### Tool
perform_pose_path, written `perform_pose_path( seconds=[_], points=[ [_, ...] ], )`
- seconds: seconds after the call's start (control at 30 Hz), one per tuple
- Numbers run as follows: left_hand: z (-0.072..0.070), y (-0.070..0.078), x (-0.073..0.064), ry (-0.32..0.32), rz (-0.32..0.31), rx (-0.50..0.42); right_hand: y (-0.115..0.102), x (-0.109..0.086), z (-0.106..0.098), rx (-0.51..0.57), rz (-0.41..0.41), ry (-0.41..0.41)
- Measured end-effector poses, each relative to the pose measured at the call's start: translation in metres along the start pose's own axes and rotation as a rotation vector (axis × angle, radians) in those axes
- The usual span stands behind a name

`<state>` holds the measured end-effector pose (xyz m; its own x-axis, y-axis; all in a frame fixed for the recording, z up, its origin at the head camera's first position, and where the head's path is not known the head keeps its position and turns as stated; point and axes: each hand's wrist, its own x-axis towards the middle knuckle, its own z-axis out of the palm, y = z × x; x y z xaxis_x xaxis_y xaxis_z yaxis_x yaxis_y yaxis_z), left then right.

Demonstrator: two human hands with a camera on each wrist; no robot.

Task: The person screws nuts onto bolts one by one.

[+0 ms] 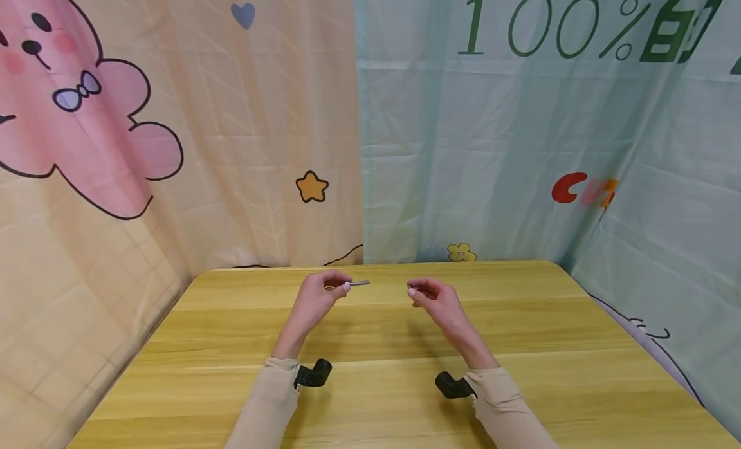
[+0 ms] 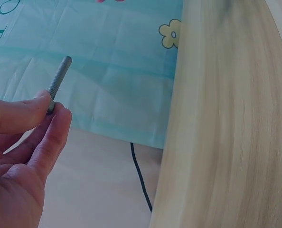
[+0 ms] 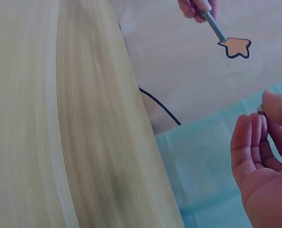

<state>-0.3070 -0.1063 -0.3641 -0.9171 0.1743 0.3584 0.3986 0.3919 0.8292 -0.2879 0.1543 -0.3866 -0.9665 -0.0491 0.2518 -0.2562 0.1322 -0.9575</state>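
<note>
Between thumb and fingertips, my left hand (image 1: 315, 300) pinches a grey metal bolt (image 2: 61, 76) by its head end. Its threaded shank sticks out, pointing right toward the other hand in the head view. My right hand (image 1: 441, 304) pinches a small metal nut (image 3: 260, 109), mostly covered by the thumb and fingers. Both hands are raised over the far part of the table, level with each other and a short gap apart. In the right wrist view the left hand (image 3: 196, 7) and the bolt (image 3: 214, 27) show at the top.
A wood-grain table (image 1: 370, 384) spans the space below the hands. Printed curtains (image 1: 405, 146) hang behind it and along both sides. A black wrist camera (image 1: 314, 374) is on the left sleeve, another wrist camera (image 1: 453, 385) on the right.
</note>
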Motion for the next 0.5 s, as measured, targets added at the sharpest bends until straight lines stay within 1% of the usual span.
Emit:
perform_pose_path(
  seconds=[0.07,0.2,0.5],
  points=[
    [-0.0002,0.0019,-0.0006,0.001,-0.006,-0.007,-0.0008,-0.0003,0.001,0.03,-0.002,0.003],
    [0.0002,0.0041,-0.0014,0.005,0.009,-0.013,-0.0026,-0.0011,0.0025,0.069,-0.011,0.009],
    [0.0043,0.0098,-0.0028,0.007,0.049,-0.021,-0.0061,-0.001,0.0046,0.087,-0.032,0.011]
  ],
)
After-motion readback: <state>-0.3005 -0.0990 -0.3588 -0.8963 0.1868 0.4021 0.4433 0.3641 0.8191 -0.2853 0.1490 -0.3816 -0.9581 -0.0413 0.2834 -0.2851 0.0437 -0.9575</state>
